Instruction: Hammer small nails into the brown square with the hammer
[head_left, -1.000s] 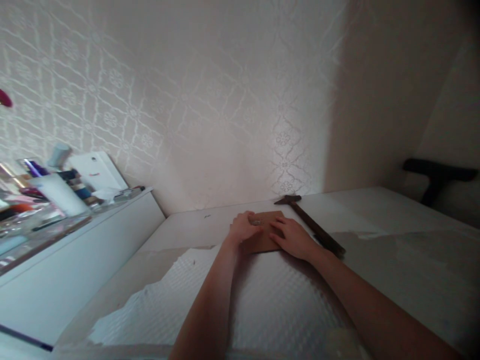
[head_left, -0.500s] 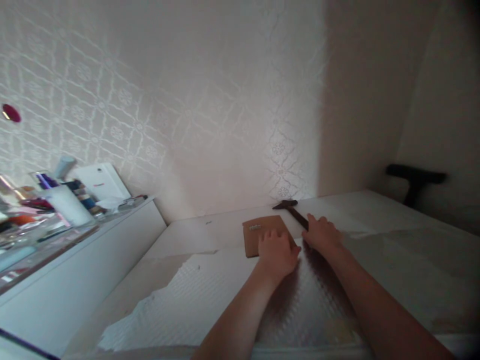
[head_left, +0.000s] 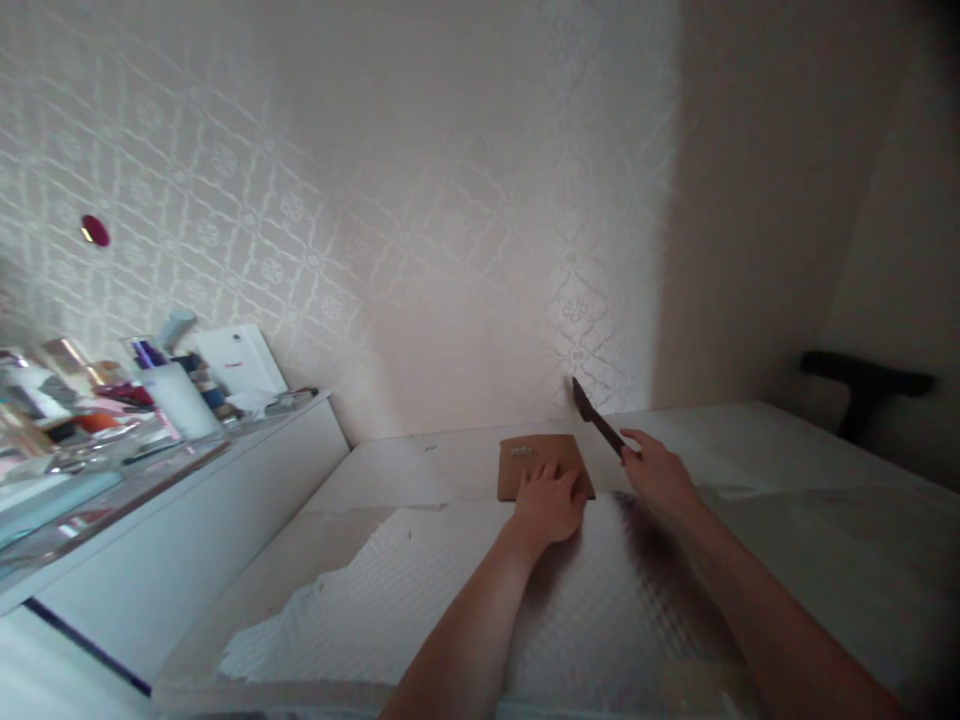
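Observation:
My left hand (head_left: 549, 502) rests on a flat brown rectangular piece (head_left: 581, 453), its fingers spread over the surface. Whether that piece is wood or cardboard I cannot tell. A short row of small pale bits (head_left: 523, 451) shows on it, just beyond my fingertips. In my right hand (head_left: 660, 480) is a hammer (head_left: 606, 432), held by its dark handle with the head tipped up toward the wall. The hammer head is to the right of the brown piece, off the surface. Under both forearms lies a white textured sheet (head_left: 450, 570).
Against the patterned wall (head_left: 450, 250) stands the pale work surface (head_left: 420, 465). At left, a white cabinet (head_left: 247, 510) carries bottles, a white box (head_left: 241, 362) and other small items. A dark T-shaped object (head_left: 862, 375) stands at far right.
My right hand has lifted the hammer from lying low near the surface to a raised, tilted position. The view has shifted slightly; my left hand stays on the brown piece.

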